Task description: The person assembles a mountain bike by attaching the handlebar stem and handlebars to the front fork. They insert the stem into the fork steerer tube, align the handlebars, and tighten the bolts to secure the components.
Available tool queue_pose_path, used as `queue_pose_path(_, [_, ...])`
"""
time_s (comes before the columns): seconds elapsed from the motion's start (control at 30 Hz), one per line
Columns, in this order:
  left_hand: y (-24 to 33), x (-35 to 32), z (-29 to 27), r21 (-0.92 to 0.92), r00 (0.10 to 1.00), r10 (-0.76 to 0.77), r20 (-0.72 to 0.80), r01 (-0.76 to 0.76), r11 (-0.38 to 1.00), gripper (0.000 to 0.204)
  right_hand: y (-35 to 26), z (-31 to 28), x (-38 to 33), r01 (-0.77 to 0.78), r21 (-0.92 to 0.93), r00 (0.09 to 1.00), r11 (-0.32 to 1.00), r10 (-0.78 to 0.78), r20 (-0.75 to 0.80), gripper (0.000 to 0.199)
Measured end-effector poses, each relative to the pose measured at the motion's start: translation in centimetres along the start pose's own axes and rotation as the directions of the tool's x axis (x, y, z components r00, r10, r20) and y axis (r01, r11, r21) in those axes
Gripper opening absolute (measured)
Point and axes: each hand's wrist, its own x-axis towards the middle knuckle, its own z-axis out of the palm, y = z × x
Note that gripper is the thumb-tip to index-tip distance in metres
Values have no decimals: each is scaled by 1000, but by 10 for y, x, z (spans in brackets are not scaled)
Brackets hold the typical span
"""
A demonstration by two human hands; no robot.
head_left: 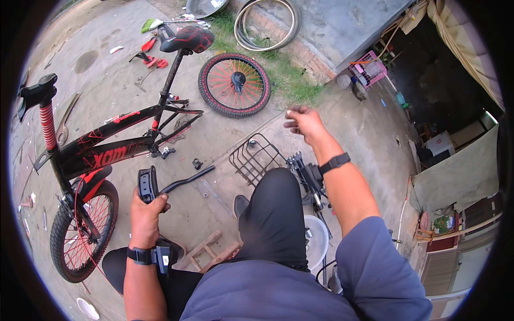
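My left hand point(148, 214) is closed around a black bicycle pedal point(148, 184), which stands upright out of the grip. From beside its thumb a bent black bar point(188, 178) reaches rightward; whether it joins the pedal I cannot tell. My right hand point(306, 125) is raised over the ground, fingers loosely bent and a little apart, with nothing visible in them. A black wire basket point(257, 158) lies below that hand. Left of me stands a black and red bicycle frame point(115, 142) with its front wheel point(85, 230) fitted.
A loose red-spoked wheel point(234, 85) lies ahead, near bare tyres point(267, 24) on grass. Small black parts point(197, 163) sit on the concrete. By my right leg are a folded black metal tool point(308, 176) and a white bucket point(317, 238). A wooden stool point(206, 251) is between my legs.
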Motion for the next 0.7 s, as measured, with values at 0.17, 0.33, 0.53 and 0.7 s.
queue_pose_path(0.17, [1, 4, 6, 49, 999, -44, 3, 44, 998, 41, 48, 29, -52, 117, -206, 962, 972, -59, 267, 27])
queue_pose_path(0.33, [-10, 16, 13, 76, 998, -59, 10, 58, 995, 38, 72, 51, -87, 237, -90, 928, 967, -198, 315, 29])
queue_pose_path(0.53, [-12, 28, 28, 118, 997, -75, -19, 77, 990, 32, 71, 64, -89, 255, 28, 922, 966, -252, 293, 30])
queue_pose_path(0.7, [-16, 44, 38, 131, 991, -130, 9, 128, 983, 39, 71, 70, -82, 354, -1, 896, 935, -339, 287, 23])
